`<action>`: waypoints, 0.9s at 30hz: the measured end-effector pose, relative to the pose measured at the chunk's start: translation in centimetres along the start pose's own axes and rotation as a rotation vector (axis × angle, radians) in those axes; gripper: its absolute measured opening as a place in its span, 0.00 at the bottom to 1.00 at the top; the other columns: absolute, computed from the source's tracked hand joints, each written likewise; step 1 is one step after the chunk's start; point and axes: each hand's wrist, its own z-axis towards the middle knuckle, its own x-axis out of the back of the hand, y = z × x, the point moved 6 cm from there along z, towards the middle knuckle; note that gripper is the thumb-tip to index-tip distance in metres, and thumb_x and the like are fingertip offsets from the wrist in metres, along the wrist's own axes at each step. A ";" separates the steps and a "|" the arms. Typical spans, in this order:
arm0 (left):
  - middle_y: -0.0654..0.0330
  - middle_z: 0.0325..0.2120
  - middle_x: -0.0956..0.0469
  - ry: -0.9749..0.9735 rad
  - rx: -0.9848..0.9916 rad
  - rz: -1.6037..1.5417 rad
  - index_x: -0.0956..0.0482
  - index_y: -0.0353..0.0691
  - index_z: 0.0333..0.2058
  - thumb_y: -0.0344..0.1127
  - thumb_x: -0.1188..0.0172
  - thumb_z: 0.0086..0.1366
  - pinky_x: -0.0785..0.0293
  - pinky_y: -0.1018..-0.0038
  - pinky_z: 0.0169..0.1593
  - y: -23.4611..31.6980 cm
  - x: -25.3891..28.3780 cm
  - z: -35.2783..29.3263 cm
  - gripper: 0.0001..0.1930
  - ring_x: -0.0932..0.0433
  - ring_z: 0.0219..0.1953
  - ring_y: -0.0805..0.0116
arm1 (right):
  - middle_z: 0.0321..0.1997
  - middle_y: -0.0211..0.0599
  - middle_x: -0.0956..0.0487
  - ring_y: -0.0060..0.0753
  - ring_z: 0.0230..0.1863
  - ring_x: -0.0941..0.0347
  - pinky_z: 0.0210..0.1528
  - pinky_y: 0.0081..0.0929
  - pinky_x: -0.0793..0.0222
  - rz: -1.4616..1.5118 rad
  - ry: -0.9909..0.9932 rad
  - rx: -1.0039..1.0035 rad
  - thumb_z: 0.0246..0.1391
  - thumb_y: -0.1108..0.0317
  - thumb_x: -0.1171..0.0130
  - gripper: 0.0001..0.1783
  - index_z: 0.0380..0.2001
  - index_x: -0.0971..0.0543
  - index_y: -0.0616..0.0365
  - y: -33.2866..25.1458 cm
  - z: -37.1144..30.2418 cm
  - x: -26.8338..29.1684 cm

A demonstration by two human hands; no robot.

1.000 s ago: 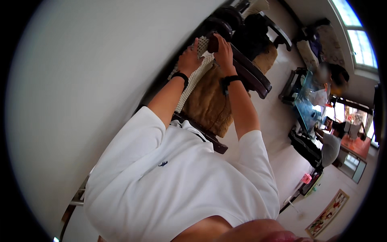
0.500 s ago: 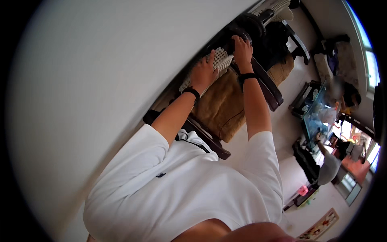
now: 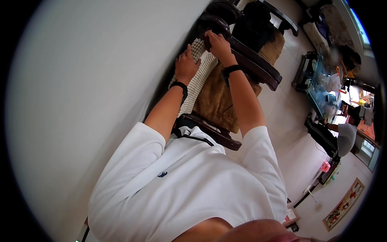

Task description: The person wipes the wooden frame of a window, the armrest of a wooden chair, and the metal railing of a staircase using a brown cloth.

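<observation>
A cream, knobbly woven cover (image 3: 202, 76) hangs down the back of a dark wooden armchair, beside a brown plush seat cushion (image 3: 219, 99). My left hand (image 3: 186, 67) lies on the cover's wall-side part, its fingers and thumb spread. My right hand (image 3: 221, 49) is at the cover's upper edge, next to the dark wooden armrest (image 3: 256, 64). Its fingers bend inward around the fingertips, and what they grip, if anything, is hidden. Both wrists wear a dark band.
A plain pale wall (image 3: 88, 80) runs close along the left. Past the armrest stands another seat with a brown cushion (image 3: 272, 48) and a black item (image 3: 253, 26). At the right are a glass-topped table (image 3: 318, 86) and a person in a grey top (image 3: 346, 139).
The view has shifted, so the chair and both hands appear further left. More of the knobbly cover shows, stretching down beside the cushion. My hands stay at its upper part.
</observation>
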 end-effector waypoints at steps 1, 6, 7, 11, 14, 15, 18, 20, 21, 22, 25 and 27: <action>0.47 0.50 0.27 -0.036 0.001 0.005 0.46 0.38 0.65 0.49 0.38 0.58 0.27 0.57 0.51 0.2 -0.1 -0.1 0.41 0.26 0.50 0.50 | 0.47 0.29 0.23 0.46 0.46 0.27 0.40 0.42 0.26 0.002 0.007 -0.009 0.43 0.80 0.44 0.25 0.46 0.31 0.45 0.3 0.1 0.0; 0.45 0.45 0.26 -0.131 0.042 0.023 0.47 0.36 0.65 0.47 0.38 0.59 0.24 0.56 0.46 0.6 0.3 -0.3 0.41 0.25 0.47 0.48 | 0.55 0.26 0.25 0.40 0.49 0.27 0.36 0.41 0.24 -0.245 0.131 -0.028 0.51 0.71 0.44 0.18 0.46 0.31 0.47 1.4 1.9 -1.9; 0.44 0.44 0.26 -0.113 0.027 0.028 0.47 0.36 0.65 0.48 0.38 0.59 0.23 0.56 0.44 0.7 0.3 -0.1 0.41 0.24 0.46 0.47 | 0.55 0.26 0.25 0.40 0.49 0.27 0.36 0.41 0.24 -0.236 0.147 -0.051 0.51 0.71 0.44 0.18 0.46 0.31 0.47 1.8 2.2 -2.3; 0.41 0.40 0.24 -0.076 0.024 0.061 0.45 0.34 0.63 0.49 0.36 0.58 0.23 0.56 0.41 -0.1 -0.5 -0.1 0.42 0.22 0.40 0.42 | 0.56 0.27 0.26 0.40 0.49 0.27 0.35 0.41 0.24 -0.294 0.170 -0.021 0.53 0.69 0.45 0.16 0.46 0.30 0.49 1.7 2.3 -2.1; 0.40 0.41 0.24 -0.072 0.020 0.059 0.45 0.34 0.63 0.49 0.37 0.58 0.23 0.56 0.42 0.5 0.2 0.2 0.41 0.22 0.40 0.42 | 0.52 0.29 0.24 0.44 0.45 0.27 0.37 0.44 0.25 -0.148 0.123 -0.069 0.49 0.71 0.43 0.16 0.42 0.30 0.49 1.9 2.3 -1.9; 0.40 0.41 0.24 -0.063 0.023 0.066 0.45 0.34 0.63 0.49 0.37 0.58 0.23 0.56 0.42 0.4 0.2 0.1 0.41 0.22 0.40 0.42 | 0.52 0.29 0.24 0.44 0.45 0.27 0.37 0.44 0.25 -0.142 0.128 -0.061 0.49 0.71 0.43 0.16 0.42 0.30 0.49 1.5 2.1 -1.5; 0.45 0.41 0.26 -0.066 0.027 0.049 0.45 0.37 0.64 0.48 0.38 0.58 0.22 0.55 0.41 0.1 0.0 0.0 0.40 0.23 0.41 0.46 | 0.39 0.32 0.21 0.49 0.43 0.28 0.41 0.42 0.28 0.230 0.002 -0.050 0.37 0.76 0.41 0.21 0.39 0.29 0.46 1.6 1.1 -0.7; 0.43 0.41 0.25 -0.071 0.031 0.058 0.45 0.36 0.64 0.49 0.38 0.59 0.23 0.55 0.42 0.4 0.3 0.1 0.41 0.23 0.41 0.45 | 0.38 0.32 0.21 0.49 0.44 0.28 0.41 0.42 0.28 0.230 0.117 -0.056 0.37 0.77 0.41 0.22 0.40 0.28 0.46 2.3 1.1 1.5; 0.42 0.42 0.25 -0.093 0.042 0.060 0.45 0.35 0.64 0.50 0.38 0.59 0.23 0.56 0.43 0.3 0.2 -0.1 0.41 0.23 0.41 0.44 | 0.36 0.32 0.21 0.48 0.44 0.28 0.41 0.43 0.29 0.228 0.217 -0.074 0.37 0.78 0.42 0.23 0.40 0.27 0.46 2.6 1.1 2.9; 0.43 0.41 0.25 -0.096 0.065 0.065 0.45 0.36 0.64 0.50 0.38 0.59 0.23 0.55 0.42 0.1 0.3 0.0 0.41 0.23 0.40 0.45 | 0.38 0.34 0.21 0.49 0.44 0.29 0.42 0.43 0.29 0.225 0.309 -0.109 0.37 0.79 0.42 0.24 0.41 0.26 0.47 3.1 1.9 3.7; 0.44 0.41 0.25 -0.070 0.050 0.048 0.45 0.38 0.64 0.50 0.38 0.58 0.23 0.55 0.41 0.7 0.4 0.0 0.40 0.23 0.40 0.45 | 0.49 0.33 0.23 0.50 0.47 0.29 0.45 0.39 0.28 0.041 0.466 -0.045 0.38 0.76 0.41 0.25 0.45 0.25 0.51 4.7 3.7 3.6; 0.44 0.41 0.25 -0.065 0.054 0.055 0.44 0.38 0.64 0.50 0.38 0.58 0.23 0.55 0.41 0.7 0.3 -0.1 0.40 0.23 0.40 0.45 | 0.52 0.33 0.24 0.50 0.48 0.29 0.47 0.39 0.28 -0.015 0.415 -0.032 0.38 0.76 0.41 0.26 0.46 0.25 0.52 4.2 4.6 2.4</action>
